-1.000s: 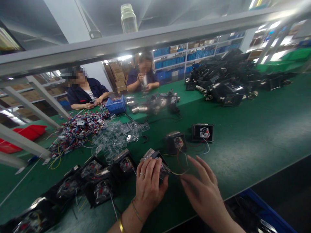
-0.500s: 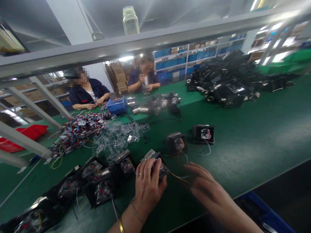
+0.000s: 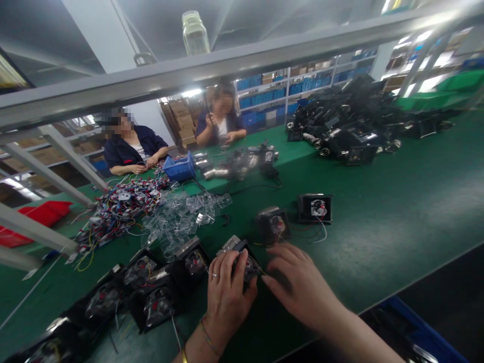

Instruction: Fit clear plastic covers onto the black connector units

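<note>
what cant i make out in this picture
In the head view:
Covered part of the black unit: left hand hides it.
Whether the right hand grips anything: blurred.
Rest of the leftmost unit: cut off by the frame edge.
Rest of the blue bin: frame edge cuts it.

A glass jar [image 3: 195,38] shows above the grey rail [image 3: 227,66]. Across the bench [image 3: 397,217], one person [image 3: 130,146] in a dark jacket is near a second person [image 3: 223,128], cartons [image 3: 184,121] and shelves [image 3: 288,85] behind them. Here's a red tray [image 3: 47,212] leftward, green tubs [image 3: 459,83] far right.
</note>
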`<state>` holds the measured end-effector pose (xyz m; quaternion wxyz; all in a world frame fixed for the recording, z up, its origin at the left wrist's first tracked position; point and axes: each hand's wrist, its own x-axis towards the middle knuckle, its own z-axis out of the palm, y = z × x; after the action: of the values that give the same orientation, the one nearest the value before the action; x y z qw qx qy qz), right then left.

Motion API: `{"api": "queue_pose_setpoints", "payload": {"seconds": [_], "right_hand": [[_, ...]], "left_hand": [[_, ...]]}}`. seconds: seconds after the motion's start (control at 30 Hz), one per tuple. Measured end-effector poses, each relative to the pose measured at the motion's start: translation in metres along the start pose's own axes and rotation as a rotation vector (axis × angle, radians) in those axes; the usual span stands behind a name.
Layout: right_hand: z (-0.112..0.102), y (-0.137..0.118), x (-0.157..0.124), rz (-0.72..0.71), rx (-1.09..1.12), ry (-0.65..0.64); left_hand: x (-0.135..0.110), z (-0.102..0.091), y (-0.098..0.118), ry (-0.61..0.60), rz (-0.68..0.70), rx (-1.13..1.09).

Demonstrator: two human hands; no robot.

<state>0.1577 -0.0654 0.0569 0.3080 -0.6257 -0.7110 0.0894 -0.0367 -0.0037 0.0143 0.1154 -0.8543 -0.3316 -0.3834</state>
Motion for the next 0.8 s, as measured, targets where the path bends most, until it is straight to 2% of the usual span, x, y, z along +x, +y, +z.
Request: {"api": "queue_pose_setpoints", "payload": {"seconds": [0.1, 0.17, 0.33, 0.5, 0.6, 0.7, 0.8], "right_hand": [[0.016, -0.004, 0.006, -0.028, 0.033, -0.085], [0.019, -0.002, 0.006, -0.057, 0.107, -0.13], [0.014, 0.001, 0.002, -0.05, 0.258, -0.28], [0.009, -0.001, -0.01, -0.088, 0.199, -0.383], [-0.009, 0.007, -0.02, -0.124, 0.082, -0.395], [-0.041, 0.019, -0.02, -0.142, 0.022, -0.383], [-0.06, 0.024, -0.007, -0.056, 0.11, -0.195]], "left_hand": [[0.0, 0.0, -0.002, 0.008, 0.017, 0.004], [-0.001, -0.002, -0.005, -0.009, 0.015, -0.001], [-0.001, -0.012, -0.016, -0.121, 0.044, -0.029], [0.002, -0.018, -0.022, -0.183, 0.059, -0.037], [0.005, -0.018, -0.021, -0.171, 0.062, -0.042], [0.007, -0.017, -0.019, -0.148, 0.057, -0.035], [0.007, -0.017, -0.018, -0.149, 0.032, -0.042]]}}
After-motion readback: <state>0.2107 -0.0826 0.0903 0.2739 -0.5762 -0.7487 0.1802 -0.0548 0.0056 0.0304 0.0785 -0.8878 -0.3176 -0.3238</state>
